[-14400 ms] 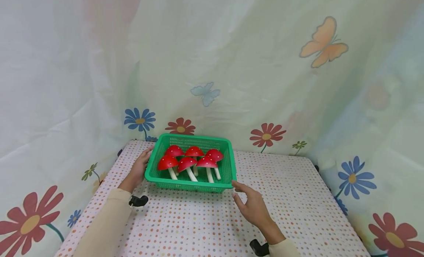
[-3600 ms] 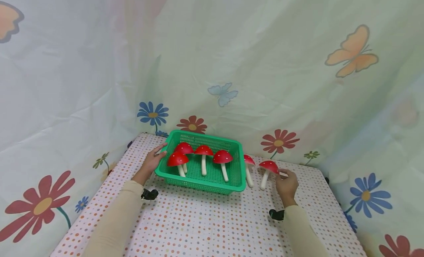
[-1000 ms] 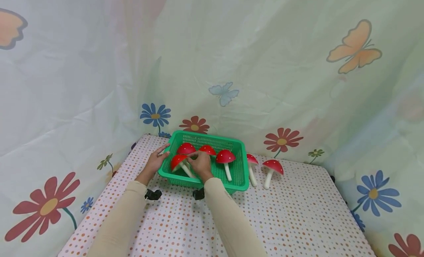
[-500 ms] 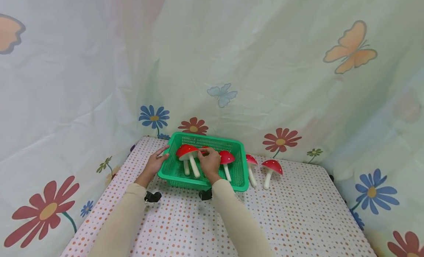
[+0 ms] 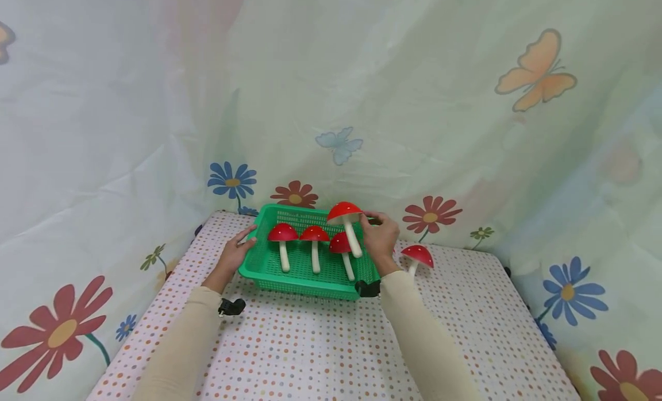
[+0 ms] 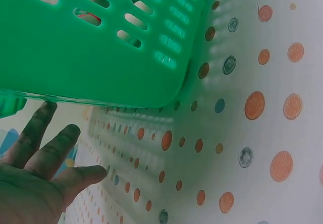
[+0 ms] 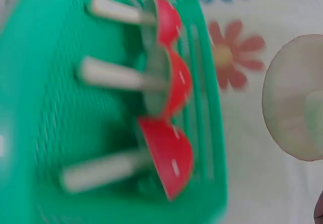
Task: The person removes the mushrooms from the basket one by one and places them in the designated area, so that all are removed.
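Observation:
My right hand (image 5: 381, 237) pinches a toy mushroom (image 5: 345, 211) by the edge of its white-spotted red cap, raised over the right part of the green plastic basket (image 5: 300, 286). Its white stem points down. In the right wrist view, the pale underside of that cap (image 7: 290, 98) shows at the right edge. Three more mushrooms lie in a row inside the basket, the leftmost mushroom (image 5: 283, 233) near its left wall. My left hand (image 5: 231, 257) rests at the basket's left rim with fingers spread; in the left wrist view, the fingertips (image 6: 70, 131) are close beside the basket wall.
Right of the basket, a mushroom (image 5: 418, 255) lies on the dotted tablecloth (image 5: 310, 343), partly covered by the right arm. Another mushroom there is almost wholly hidden behind the right hand. A flowered cloth backdrop (image 5: 289, 102) rises behind the table and along both sides.
Over the last second, my right hand has lifted the front-left mushroom and carried it rightward across the basket. Earlier, two mushrooms moved from the basket to the table. My left hand stays at the rim.

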### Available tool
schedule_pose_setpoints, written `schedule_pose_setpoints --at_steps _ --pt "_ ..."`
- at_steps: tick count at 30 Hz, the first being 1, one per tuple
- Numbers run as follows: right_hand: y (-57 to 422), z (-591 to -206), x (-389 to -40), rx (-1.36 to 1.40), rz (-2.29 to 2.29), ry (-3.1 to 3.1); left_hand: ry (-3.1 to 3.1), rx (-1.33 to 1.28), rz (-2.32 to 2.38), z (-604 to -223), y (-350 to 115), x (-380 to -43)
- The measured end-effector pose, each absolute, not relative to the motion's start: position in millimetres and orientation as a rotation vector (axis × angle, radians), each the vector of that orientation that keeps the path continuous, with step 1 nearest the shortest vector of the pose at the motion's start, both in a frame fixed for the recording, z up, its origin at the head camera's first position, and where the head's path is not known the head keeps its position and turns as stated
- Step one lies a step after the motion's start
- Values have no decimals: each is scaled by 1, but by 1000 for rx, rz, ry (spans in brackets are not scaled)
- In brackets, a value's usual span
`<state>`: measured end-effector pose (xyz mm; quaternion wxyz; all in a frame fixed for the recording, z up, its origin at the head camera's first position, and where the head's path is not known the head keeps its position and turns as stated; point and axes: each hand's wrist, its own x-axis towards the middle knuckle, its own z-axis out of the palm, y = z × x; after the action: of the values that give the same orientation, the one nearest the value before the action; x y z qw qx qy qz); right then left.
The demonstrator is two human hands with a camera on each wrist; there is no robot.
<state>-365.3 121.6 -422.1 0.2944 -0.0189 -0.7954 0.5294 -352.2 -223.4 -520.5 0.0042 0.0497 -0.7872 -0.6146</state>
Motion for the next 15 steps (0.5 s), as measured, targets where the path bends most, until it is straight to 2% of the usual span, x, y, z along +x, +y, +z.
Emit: schedule_pose_setpoints --at_steps 9,15 --pt "219 -415 -371 -282 1293 -2046 -2452 161 -1951 -522 -228 -351" --pt "285 -429 -365 -475 1175 -2079 -2452 150 -1953 -521 -223 -352"
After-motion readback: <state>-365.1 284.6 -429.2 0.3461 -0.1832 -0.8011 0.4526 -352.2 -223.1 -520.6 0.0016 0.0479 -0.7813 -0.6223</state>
